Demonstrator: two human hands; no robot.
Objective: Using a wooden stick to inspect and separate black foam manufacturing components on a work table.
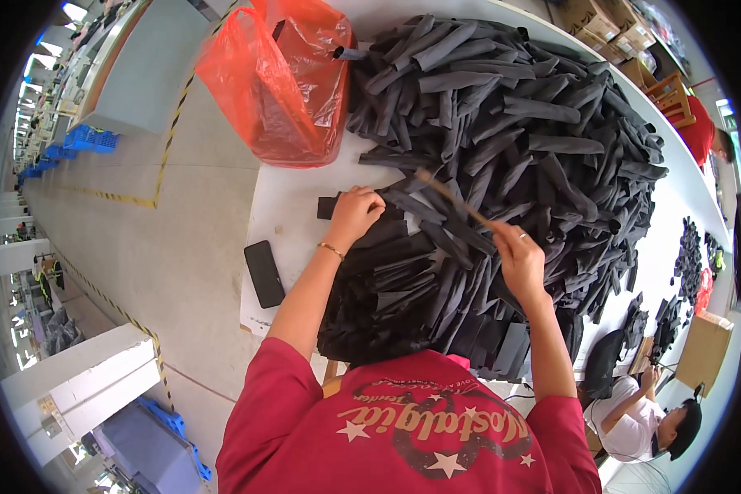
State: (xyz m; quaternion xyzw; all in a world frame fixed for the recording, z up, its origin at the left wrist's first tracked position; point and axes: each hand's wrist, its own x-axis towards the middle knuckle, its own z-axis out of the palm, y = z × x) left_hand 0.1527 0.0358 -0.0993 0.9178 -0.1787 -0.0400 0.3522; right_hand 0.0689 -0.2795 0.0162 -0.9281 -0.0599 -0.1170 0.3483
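My right hand (519, 259) is closed round one end of a thin wooden stick (453, 198), which slants up and left over the pile. My left hand (356, 216) has its fingers pinched together on a black fabric piece (328, 207), whose end sticks out left of the hand. The stick's far tip is near that hand, apart from it. A big heap of black fabric tubes (552, 144) covers the table beyond and to the right. Closer to my body lie flatter black fabric pieces (387, 288) in layered rows.
A red plastic bag (280, 90) stands at the table's far left, above a black phone (263, 274) on the white tabletop (281, 193). At right, a co-worker in white (630, 420) sits near a cardboard box (704, 352). Another person in red (697, 132) is farther back.
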